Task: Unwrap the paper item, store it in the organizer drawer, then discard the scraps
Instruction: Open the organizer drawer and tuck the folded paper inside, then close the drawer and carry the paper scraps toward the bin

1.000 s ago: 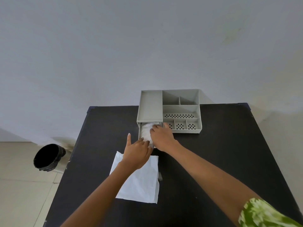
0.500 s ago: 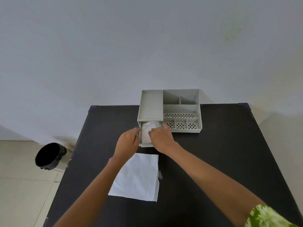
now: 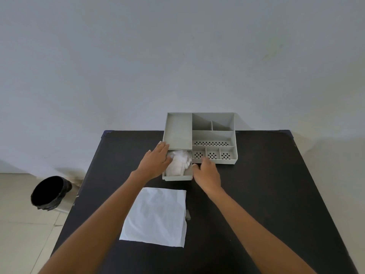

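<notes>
- The left hand [image 3: 156, 165], just left of frame centre, lies flat along the left wall of the pulled-out grey plastic drawer [image 3: 177, 177], fingertips reaching the organizer's front edge; its grip is slack, clasping nothing, though its thumb side touches the bundle.
- The right hand [image 3: 207, 173], just right of centre, rests loosely curled against the drawer's right wall, also with nothing in it.
- The crumpled white paper item [image 3: 178, 162] sits inside the drawer, between the two hands. It looks light, soft and easily crushed; I judge it best pressed down gently from the top, not pinched, so the drawer can slide shut.
- The grey compartmented desk organizer [image 3: 213, 135] stands at the far edge of the black tabletop [image 3: 256, 194].
- A flat white wrapper sheet [image 3: 156, 216] lies below the drawer, thin and floppy; lifting by a corner or scrunching it should work.
- A small grey scrap [image 3: 188, 214] lies at its right edge.
- The black-lined bin [image 3: 50, 192] stands on the floor at lower left, with nothing blocking it.
</notes>
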